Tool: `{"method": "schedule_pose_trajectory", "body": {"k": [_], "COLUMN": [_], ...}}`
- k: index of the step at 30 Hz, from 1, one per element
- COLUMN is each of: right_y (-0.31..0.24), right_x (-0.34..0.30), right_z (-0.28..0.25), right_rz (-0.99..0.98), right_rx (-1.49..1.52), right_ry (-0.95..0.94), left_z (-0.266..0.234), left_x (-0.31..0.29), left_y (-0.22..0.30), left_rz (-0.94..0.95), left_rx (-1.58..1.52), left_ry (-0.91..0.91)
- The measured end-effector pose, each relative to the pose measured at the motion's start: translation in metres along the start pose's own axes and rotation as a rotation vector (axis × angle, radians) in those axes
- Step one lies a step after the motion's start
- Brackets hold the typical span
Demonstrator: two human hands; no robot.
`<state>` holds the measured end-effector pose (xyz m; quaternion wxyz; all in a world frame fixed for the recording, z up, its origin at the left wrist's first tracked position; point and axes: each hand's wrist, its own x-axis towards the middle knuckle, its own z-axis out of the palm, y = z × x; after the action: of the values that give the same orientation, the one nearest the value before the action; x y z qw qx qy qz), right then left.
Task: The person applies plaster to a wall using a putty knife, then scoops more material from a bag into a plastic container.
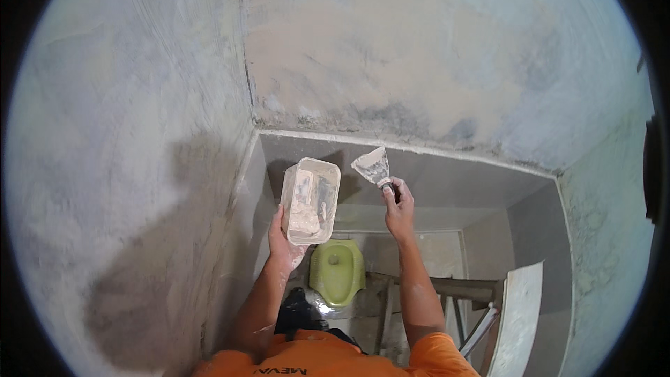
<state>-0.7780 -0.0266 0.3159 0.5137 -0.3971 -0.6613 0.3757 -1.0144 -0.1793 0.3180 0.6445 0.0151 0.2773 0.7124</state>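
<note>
My left hand (285, 243) is wrapped round the lower left side of a pale rectangular plastic tub (331, 199). Inside the tub lies a mass of pinkish-beige wall putty (305, 206), smeared along its inner sides. To the right of the tub, my right hand (398, 209) grips the short handle of a putty knife (372, 164). Its wide blade points up and left, coated with the same pale putty. Tub and blade are apart, both in front of the grey tiled lower wall.
Patchy plastered walls (391, 49) rise ahead and at the left, above a pale tile ledge (412, 148). Below sits a green squat toilet (336, 272). A wooden frame (453, 290) and an upright pale board (518, 321) stand at the lower right.
</note>
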Motion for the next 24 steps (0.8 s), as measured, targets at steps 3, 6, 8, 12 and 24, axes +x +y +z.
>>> {"method": "schedule_pose_trajectory", "body": {"k": [3,6,8,12,24], "right_y": [0.014,0.017,0.010,0.022,-0.078], "right_x": [0.092,0.166,0.200,0.237,0.220], "right_z": [0.055,0.084,0.095,0.099,0.085], "right_rz": [-0.045,-0.114,-0.136,-0.102,-0.174], "right_rx": [-0.145,-0.280,-0.525,-0.643,-0.655], "right_ry": [0.073,0.084,0.090,0.285,0.156], "left_z": [0.014,0.032,0.038,0.051,0.101], "left_x": [0.066,0.116,0.136,0.154,0.130], "left_y": [0.060,0.091,0.101,0.131,0.180], "left_rz": [-0.003,-0.010,-0.007,-0.018,-0.003], "left_rx": [0.014,-0.005,-0.034,-0.051,-0.042], "left_ry": [0.023,0.023,0.009,0.024,0.091]}}
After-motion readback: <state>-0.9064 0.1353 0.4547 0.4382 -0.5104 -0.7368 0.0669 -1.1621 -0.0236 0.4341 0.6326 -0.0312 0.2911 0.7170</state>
